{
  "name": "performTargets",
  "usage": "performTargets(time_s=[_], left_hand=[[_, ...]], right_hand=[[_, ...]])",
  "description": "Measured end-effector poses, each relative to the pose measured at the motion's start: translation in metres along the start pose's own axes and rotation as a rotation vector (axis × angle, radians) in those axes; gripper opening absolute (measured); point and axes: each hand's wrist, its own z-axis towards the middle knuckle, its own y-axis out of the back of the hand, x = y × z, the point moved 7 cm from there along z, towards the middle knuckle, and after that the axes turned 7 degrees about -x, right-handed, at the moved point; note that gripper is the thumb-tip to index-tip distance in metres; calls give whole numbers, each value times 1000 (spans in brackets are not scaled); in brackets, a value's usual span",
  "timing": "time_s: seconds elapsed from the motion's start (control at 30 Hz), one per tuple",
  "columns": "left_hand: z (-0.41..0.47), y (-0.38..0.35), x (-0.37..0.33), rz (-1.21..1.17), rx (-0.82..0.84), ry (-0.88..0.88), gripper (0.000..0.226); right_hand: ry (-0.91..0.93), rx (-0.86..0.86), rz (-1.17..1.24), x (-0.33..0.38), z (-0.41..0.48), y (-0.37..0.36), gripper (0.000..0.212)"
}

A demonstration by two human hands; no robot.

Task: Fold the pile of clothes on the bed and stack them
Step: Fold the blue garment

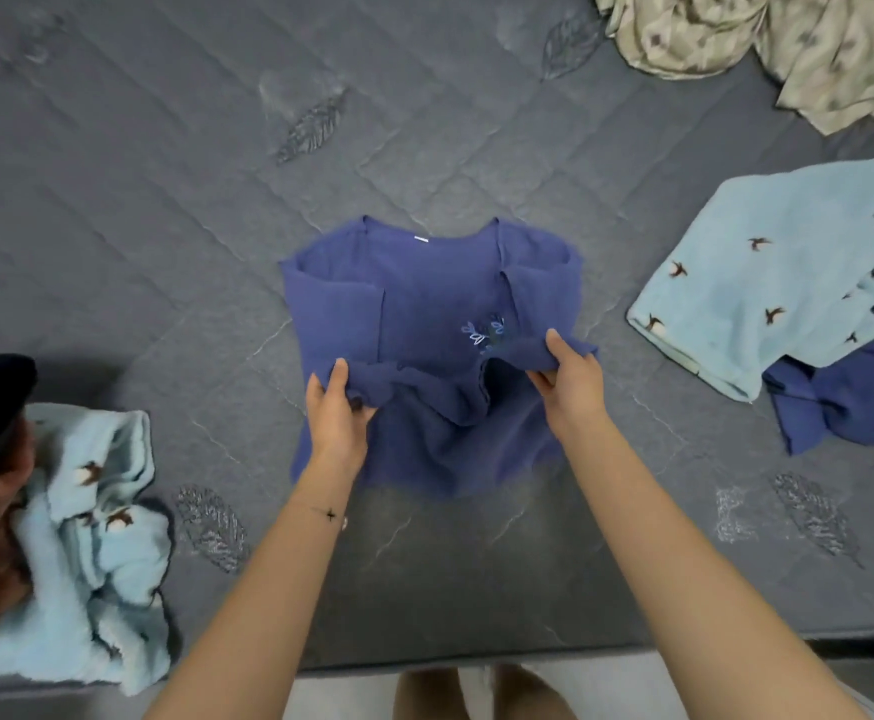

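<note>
Head view, top: The blue top (pixel 424 304) lies flat mid-bed (pixel 164 226), neck away from us. Its sleeves are turned in over the chest, which makes a narrow shape ready for a cross fold.
Head view, left hand: Our left hand (pixel 336 407) is clamped on the bunched lower edge at its left side, fingers curled round the cloth.
Head view, right hand: Our right hand (pixel 570 376) pinches the same edge at its right side, lifted just over the embroidery.
Why both: We judge that holding both sides keeps the hem level as it travels up toward the neck.
Head view, stack: Folded bird-print pieces (pixel 107 537) sit at our left by the bed's near edge, close enough to take this top next.
Head view, pile: At right a bird shirt (pixel 762 283) lies loose over a dark blue piece (pixel 850 407). A beige cloth (pixel 762 44) lies crumpled at the far right. All three look unfolded.
</note>
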Motion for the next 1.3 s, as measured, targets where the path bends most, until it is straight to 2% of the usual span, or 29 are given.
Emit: performTargets(time_s=[0.07,0.2,0.37,0.47,0.53,0.63,0.73,0.87,0.97,1.03,1.1,1.2,1.3], left_hand=[[19,-10,-13,-28,-26,-39,16],[60,-34,-45,-115,-72,-107,16],[107,-45,-71,-311,-152,-6,13],[126,-55,-77,-326,-128,47,15],[135,-60,-79,-368,-119,101,19],[147,-66,-83,-370,-68,78,22],[151,-65,-80,-60,-44,-117,22],[127,-75,-77,791,32,-747,24],[112,-86,-47,1307,149,-1015,45],[112,-79,-32,1476,136,-1027,62],[116,-60,-31,1486,10,-938,71],[114,-34,-37,1383,-113,-852,67],[109,-25,-36,1386,-46,-865,60]], right_hand=[[-17,-36,49,14,17,-12,9],[-12,-72,125,41,51,-42,19],[-12,-101,113,61,81,-66,25],[-16,-41,69,63,95,-85,32],[-37,60,29,61,102,-103,37],[-6,126,-58,56,116,-119,41],[170,64,-274,56,125,-115,37],[424,60,-682,55,124,-102,41],[613,14,-1014,55,123,-87,50],[644,-26,-1224,52,125,-75,60],[602,-44,-1306,48,126,-60,69],[568,-107,-1253,47,124,-39,78],[582,-95,-1257,39,118,-34,78]])
